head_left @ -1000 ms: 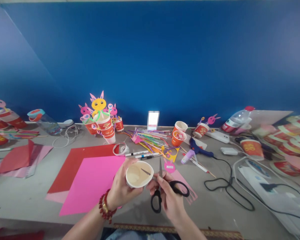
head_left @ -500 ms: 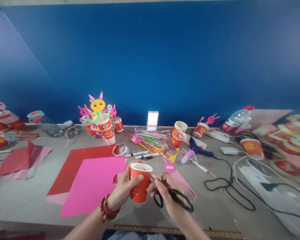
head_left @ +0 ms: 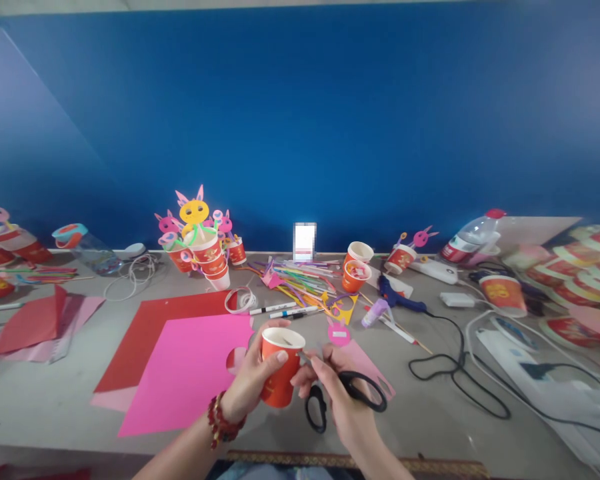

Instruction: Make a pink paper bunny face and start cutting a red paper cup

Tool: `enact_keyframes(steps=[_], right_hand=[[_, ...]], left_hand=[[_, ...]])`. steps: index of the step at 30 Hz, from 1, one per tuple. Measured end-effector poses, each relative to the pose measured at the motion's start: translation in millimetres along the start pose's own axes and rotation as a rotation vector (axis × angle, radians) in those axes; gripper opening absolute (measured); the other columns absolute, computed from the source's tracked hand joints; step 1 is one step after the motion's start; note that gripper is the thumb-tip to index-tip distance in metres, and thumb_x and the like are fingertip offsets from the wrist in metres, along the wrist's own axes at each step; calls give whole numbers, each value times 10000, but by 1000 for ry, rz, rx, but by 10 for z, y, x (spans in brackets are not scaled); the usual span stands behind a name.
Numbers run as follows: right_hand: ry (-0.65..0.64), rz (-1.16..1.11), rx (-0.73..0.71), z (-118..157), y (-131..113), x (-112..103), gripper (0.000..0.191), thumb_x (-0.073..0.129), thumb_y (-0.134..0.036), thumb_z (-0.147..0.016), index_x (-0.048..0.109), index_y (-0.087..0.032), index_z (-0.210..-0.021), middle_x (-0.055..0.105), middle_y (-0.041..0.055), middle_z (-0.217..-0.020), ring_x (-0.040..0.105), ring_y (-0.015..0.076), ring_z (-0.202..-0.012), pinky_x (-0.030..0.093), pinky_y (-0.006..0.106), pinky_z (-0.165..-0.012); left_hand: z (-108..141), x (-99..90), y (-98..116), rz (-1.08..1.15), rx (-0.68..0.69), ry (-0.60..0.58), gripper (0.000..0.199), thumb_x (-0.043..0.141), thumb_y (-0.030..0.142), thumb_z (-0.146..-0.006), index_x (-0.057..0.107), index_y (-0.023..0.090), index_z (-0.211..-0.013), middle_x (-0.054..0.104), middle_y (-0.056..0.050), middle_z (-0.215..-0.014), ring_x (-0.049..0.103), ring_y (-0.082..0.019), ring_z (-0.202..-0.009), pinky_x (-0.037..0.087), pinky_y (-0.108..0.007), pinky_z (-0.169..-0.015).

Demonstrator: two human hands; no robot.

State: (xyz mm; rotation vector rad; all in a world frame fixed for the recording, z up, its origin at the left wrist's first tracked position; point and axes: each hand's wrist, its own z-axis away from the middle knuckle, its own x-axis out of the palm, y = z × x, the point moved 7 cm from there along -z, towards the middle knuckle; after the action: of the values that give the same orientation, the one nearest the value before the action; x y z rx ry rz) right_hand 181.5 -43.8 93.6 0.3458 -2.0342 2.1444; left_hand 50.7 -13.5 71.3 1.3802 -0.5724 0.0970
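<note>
My left hand [head_left: 254,373] is wrapped round the left side of a red paper cup [head_left: 281,383], thumb across its front. The cup is held just above the table, its white rim facing up and tilted slightly. My right hand [head_left: 337,387] grips a pair of black-handled scissors [head_left: 363,392] close to the pivot, with the handle loops spread apart. The blades meet the right side of the cup near the rim; a thin grey tip shows inside the cup. How far the blades go through the wall is partly hidden by my fingers.
Pink paper [head_left: 185,373] and red paper [head_left: 130,333] lie to the left. Markers [head_left: 275,308] and many coloured pipe cleaners [head_left: 305,280] lie ahead. A blue glue gun [head_left: 400,297] with its black cord, a power strip [head_left: 535,393] and stacked cups are at the right.
The scissors' handle loops have spread wider apart, the lower loop swinging down and left. The cup has tilted slightly; both hands stay in nearly the same place.
</note>
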Motion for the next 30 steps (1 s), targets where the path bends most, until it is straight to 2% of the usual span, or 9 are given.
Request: enact_keyframes(steps=[4, 8, 11, 17, 23, 26, 30], right_hand=[[4, 139, -33, -7, -95, 0, 323, 566, -491, -903, 590, -175, -841, 743, 69, -699, 662, 169, -558, 528, 278, -604], [-72, 375, -118, 6, -214, 16, 302, 506, -444, -948, 585, -194, -797, 751, 71, -774, 691, 175, -646, 529, 266, -646], [-125, 545, -204, 20, -331, 39, 252, 474, -388, -970, 582, -211, -826, 750, 47, -801, 702, 165, -681, 522, 245, -659], [-234, 728, -386, 41, -536, 130, 205, 417, -271, -982, 510, -235, -803, 723, 9, -749, 694, 145, -664, 484, 213, -601], [-318, 901, -582, 52, -644, 224, 202, 409, -160, -950, 495, -226, -779, 647, 5, -681, 606, 140, -589, 418, 225, -567], [-353, 911, -593, 35, -654, 246, 202, 430, -147, -935, 540, -222, -784, 651, 17, -694, 592, 148, -590, 411, 234, -568], [-345, 887, -529, -7, -608, 186, 183, 489, -225, -928, 655, -236, -853, 677, 34, -712, 601, 179, -620, 425, 258, -591]], left_hand=[[-16, 11, 27, -33, 22, -3, 574, 705, 454, -801, 518, 181, -1271, 653, -85, -938, 613, -199, -789, 487, -306, -721], [-31, -16, -16, -39, -23, -11, 553, 689, 430, -820, 504, 187, -1281, 647, -80, -937, 607, -175, -723, 484, -294, -671], [-35, -39, 7, -86, -33, -15, 499, 677, 411, -833, 514, 179, -1244, 644, -79, -944, 619, -179, -741, 493, -287, -666], [-13, 3, 107, -139, -102, -66, 475, 662, 404, -844, 471, 206, -1231, 630, -77, -1002, 651, -206, -745, 562, -333, -618], [7, -14, 96, -125, -166, -75, 475, 679, 395, -831, 450, 224, -1211, 623, -57, -974, 672, -213, -720, 585, -343, -578], [10, -15, 90, -100, -187, -82, 483, 697, 389, -815, 454, 225, -1199, 628, -52, -967, 672, -197, -701, 579, -314, -566], [10, -22, 94, -99, -209, -84, 474, 704, 391, -809, 469, 223, -1185, 633, -50, -964, 669, -184, -686, 574, -294, -552]])
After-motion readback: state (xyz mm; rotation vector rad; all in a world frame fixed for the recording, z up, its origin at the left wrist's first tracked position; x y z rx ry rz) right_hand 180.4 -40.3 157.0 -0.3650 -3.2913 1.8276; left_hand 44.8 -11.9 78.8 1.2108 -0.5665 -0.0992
